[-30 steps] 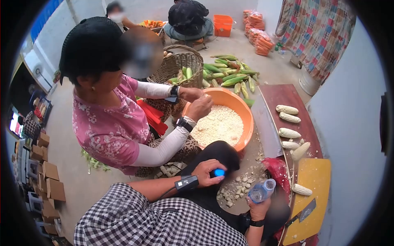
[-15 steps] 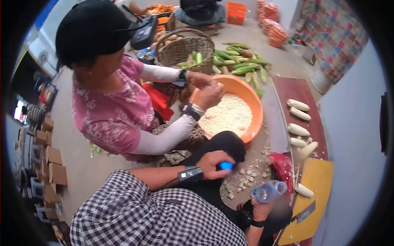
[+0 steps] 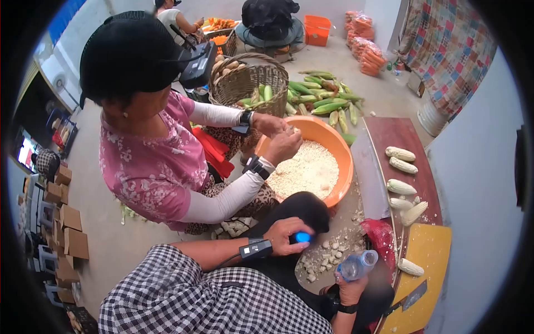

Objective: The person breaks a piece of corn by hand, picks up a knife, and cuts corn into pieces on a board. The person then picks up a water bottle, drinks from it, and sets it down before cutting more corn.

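Note:
My left hand (image 3: 289,236), over my dark-trousered knee, has its fingers closed around a bright blue bottle cap (image 3: 302,237). In my right hand (image 3: 350,288) is a clear plastic bottle (image 3: 354,267), tilted with its uncapped neck toward the upper right. The cap and the bottle are apart. Close to the bottle are a red mesh bag (image 3: 380,239) and a yellow board (image 3: 425,261). On that board lie a pale corn cob (image 3: 410,267) and a flat metal blade (image 3: 415,295).
A co-worker in a pink shirt (image 3: 144,150) works with both hands above an orange basin (image 3: 346,167) of corn kernels. Several cobs rest on a dark red board (image 3: 392,133). Behind are a wicker basket (image 3: 250,78) and unhusked corn (image 3: 328,106). Cob pieces (image 3: 325,259) litter the floor.
My view has shifted slightly. The bottle and cap remain in my hands, each appearing a little further left and lower. The co-worker's hands stay above the basin.

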`<state>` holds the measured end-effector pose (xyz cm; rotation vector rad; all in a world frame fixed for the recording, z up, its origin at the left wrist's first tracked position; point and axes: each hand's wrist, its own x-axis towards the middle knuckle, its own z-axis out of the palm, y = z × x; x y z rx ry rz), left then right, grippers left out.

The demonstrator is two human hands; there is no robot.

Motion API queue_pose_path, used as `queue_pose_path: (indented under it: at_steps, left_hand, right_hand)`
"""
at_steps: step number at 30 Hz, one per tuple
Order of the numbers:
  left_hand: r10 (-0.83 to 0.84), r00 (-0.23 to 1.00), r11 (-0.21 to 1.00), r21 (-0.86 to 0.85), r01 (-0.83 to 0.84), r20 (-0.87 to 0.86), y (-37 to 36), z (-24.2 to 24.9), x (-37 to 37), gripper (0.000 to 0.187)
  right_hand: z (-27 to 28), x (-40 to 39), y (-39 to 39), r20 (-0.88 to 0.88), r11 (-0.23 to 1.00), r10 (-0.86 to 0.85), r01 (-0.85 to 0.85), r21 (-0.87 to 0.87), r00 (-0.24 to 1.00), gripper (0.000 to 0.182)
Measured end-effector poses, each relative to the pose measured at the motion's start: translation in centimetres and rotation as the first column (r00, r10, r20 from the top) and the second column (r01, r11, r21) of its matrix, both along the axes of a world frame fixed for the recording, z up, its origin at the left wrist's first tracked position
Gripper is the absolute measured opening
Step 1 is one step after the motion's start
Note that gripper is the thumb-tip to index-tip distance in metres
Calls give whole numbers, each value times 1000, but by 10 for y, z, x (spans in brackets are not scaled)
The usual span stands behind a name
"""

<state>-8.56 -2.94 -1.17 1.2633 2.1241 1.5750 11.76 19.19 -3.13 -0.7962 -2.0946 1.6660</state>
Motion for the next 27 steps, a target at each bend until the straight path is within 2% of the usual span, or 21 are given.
queue_pose_path:
  at_steps: [4, 5, 8, 11, 14, 15, 17, 20, 21, 25, 27]
  left_hand:
    - [8, 999, 999, 47, -6, -53, 3, 4, -2, 28]
    - [10, 999, 999, 51, -8, -42, 3, 4, -2, 28]
    - [9, 1000, 999, 43, -8, -19, 2, 1, 0, 28]
    - [2, 999, 999, 40, 0, -38, 1, 0, -1, 29]
    - [27, 997, 998, 59, -22, -79, 4, -5, 0, 29]
    - [39, 991, 993, 111, -26, -124, 4, -7, -1, 29]
    - [41, 988, 992, 122, -23, -146, 3, -7, -1, 28]
    - [34, 990, 995, 99, -20, -139, 3, -4, -1, 28]
    - [35, 992, 996, 87, -25, -120, 1, -4, 1, 28]
    - [46, 991, 996, 79, -36, -125, -1, -9, 3, 29]
    - [30, 993, 997, 69, -22, -113, 0, -8, 2, 29]
  right_hand:
    - [0, -9, 0, -76, 1000, -16, 17, 15, 997, 72]
    - [-3, -8, 1, -47, 999, 1, -2, -35, 999, 73]
    - [-9, -10, 4, -62, 997, 19, -15, 71, 998, 75]
    - [2, -14, -1, -66, 997, 27, -31, -70, 997, 76]
    - [-17, -11, 7, -119, 988, 62, -44, 145, 991, 70]
    - [-19, -5, 10, -88, 994, 77, -70, 83, 993, 73]
    - [-11, -8, 11, -41, 995, 95, -97, -37, 995, 78]
    - [10, -10, -1, -237, 1000, 13, -13, 2, 971, 76]
    - [21, -11, -7, -258, 993, 5, 25, 113, 966, 74]
    - [28, 2, -4, -176, 998, 42, -35, 44, 984, 77]
    - [34, 9, -6, -179, 994, 60, -42, 100, 982, 79]
